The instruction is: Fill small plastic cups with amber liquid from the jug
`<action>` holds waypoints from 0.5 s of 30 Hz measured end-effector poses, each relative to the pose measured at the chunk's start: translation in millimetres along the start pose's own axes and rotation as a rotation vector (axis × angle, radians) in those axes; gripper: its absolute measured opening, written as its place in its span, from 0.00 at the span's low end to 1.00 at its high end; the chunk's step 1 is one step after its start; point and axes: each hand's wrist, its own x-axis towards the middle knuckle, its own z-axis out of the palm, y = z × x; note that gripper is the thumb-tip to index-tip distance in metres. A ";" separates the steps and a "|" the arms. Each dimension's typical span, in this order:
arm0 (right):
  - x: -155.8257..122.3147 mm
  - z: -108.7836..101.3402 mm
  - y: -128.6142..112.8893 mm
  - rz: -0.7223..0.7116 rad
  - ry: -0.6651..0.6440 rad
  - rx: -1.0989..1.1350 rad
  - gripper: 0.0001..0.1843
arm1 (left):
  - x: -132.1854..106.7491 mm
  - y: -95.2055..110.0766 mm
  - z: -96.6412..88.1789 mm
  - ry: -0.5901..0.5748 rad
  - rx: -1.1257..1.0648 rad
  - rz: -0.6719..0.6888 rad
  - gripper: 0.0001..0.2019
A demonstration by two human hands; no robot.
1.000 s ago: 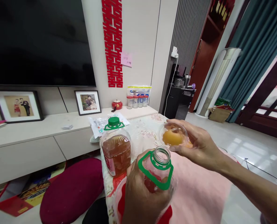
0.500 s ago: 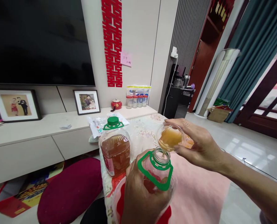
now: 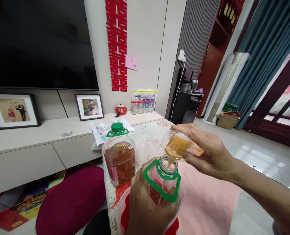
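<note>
My left hand is wrapped round a clear plastic bottle with a green carrying handle and an uncapped mouth. The bottle stands in or over a red and clear basin. My right hand grips a clear plastic cup, tilted over the bottle's mouth. Amber, thick-looking liquid runs from its lip into the neck, and a thin stream shows inside the bottle. To the left is a large capped jug of brown-amber liquid. Behind my right fingers, another orange item is mostly hidden.
A clear plastic container stands beside the jug. A pink cloth covers the table's right part. Behind is a white cabinet with photo frames, a red pot and several red-lidded jars. A maroon cushion lies at left.
The liquid pours in a thicker flow, and a stream now shows inside the bottle. The cup is slightly more tilted. The view has shifted a little; both hands keep their grip.
</note>
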 end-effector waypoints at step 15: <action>1.4 -2.0 -1.5 -0.051 -0.022 -0.097 0.31 | 2.7 3.5 -0.6 0.006 -0.087 -0.039 0.21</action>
